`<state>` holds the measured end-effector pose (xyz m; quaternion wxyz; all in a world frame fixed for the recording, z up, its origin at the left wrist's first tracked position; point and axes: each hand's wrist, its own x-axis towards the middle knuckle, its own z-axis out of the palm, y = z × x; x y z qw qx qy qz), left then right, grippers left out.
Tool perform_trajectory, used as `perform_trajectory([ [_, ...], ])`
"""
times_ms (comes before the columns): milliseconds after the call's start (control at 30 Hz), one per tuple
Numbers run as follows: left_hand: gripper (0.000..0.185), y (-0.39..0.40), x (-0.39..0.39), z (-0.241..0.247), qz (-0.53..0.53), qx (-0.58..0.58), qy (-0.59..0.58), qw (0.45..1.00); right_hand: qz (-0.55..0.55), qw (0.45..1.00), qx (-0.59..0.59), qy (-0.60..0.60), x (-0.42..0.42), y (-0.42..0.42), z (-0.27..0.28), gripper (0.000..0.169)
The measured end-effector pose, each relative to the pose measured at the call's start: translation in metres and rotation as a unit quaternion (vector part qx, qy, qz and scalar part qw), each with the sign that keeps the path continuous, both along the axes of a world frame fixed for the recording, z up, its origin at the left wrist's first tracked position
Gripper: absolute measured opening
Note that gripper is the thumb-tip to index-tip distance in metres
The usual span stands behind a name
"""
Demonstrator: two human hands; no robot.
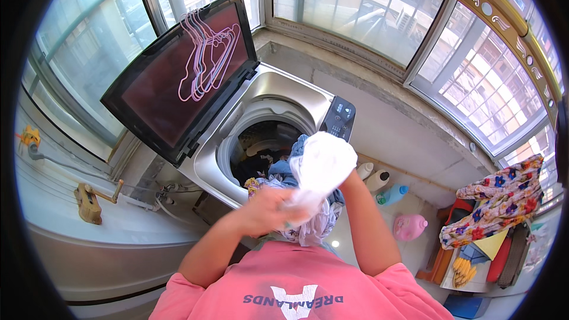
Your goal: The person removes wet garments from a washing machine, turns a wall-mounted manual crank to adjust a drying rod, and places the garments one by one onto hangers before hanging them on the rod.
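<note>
A white cloth garment (322, 162) is held up in front of my chest. My left hand (273, 209), blurred, grips its lower end. My right hand (349, 178) is mostly hidden behind or inside the upper part of the cloth, so its fingers do not show. Below the cloth, patterned and pale clothes (326, 224) are bunched against the machine's near edge. Blue denim-like cloth (282, 169) lies over the drum rim. Dark clothes (253, 166) lie inside the drum of the open top-loading washing machine (209, 162).
Several hangers (206, 58) hang on the raised lid (146, 93). Detergent bottles (391, 194) and a pink jug (409, 226) stand on the floor at right. Floral cloth (493, 204) drapes over stored items. A wall-mounted hand crank (91, 202) is at left.
</note>
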<state>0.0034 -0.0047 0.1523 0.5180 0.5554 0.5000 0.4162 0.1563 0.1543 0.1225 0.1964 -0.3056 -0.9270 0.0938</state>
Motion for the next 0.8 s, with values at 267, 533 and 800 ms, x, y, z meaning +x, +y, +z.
perform_trajectory([
  [267,0.024,0.039,-0.084,-0.023,0.218,-0.045,-0.414,0.883,0.163,0.508,-0.700,0.474,0.052,-0.015,0.028,0.013],
  [533,0.023,0.048,-0.074,-0.025,0.237,-0.064,0.211,0.946,0.162,0.499,-0.705,0.477,0.036,-0.027,0.068,0.019],
  [800,0.018,0.051,-0.010,0.024,0.071,0.147,0.039,0.986,0.147,0.602,-0.670,0.409,0.007,-0.033,0.063,0.018],
])
